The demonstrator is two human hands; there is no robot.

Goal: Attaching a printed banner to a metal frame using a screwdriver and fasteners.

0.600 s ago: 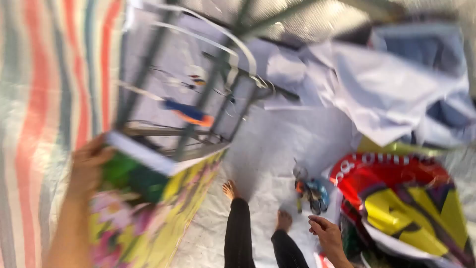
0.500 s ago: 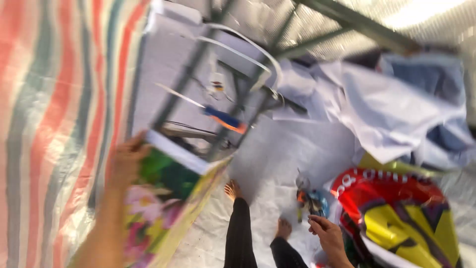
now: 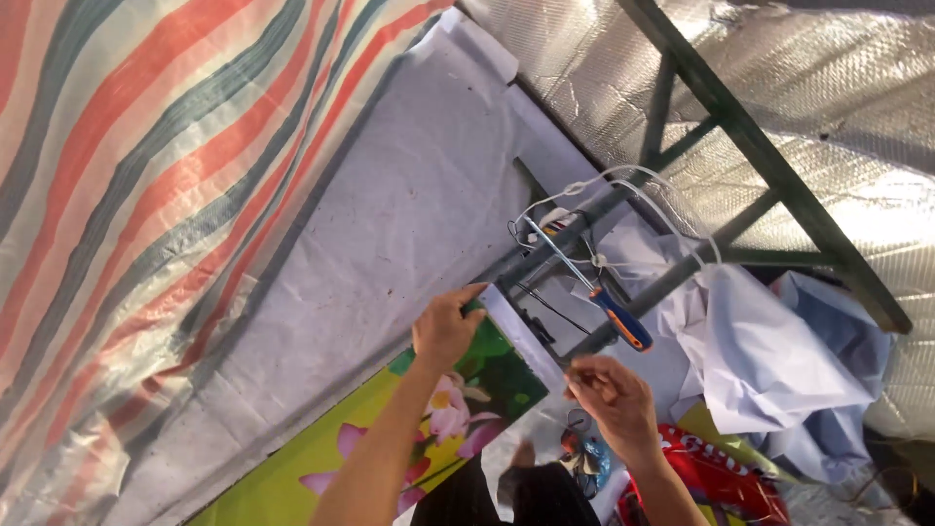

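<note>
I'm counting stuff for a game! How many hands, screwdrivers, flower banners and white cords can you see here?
Hands: 2, the left hand and the right hand, both at the white top edge of the banner.
Screwdrivers: 1, the blue and orange screwdriver lying on the metal frame.
Flower banners: 1, the flower banner.
White cords: 1, the white cord.
Total: 5

Under my left hand [image 3: 446, 329] I see a printed banner [image 3: 429, 419]: green, with a pink flower, yellow along its lower edge and a white border strip. Just above my right hand [image 3: 612, 399] hangs a screwdriver [image 3: 594, 297] with a blue and orange handle. Left of both hands the tarp [image 3: 127, 175] is striped red, grey-green and white. Below my right hand lies red cloth [image 3: 711, 487] with white lettering.
</note>
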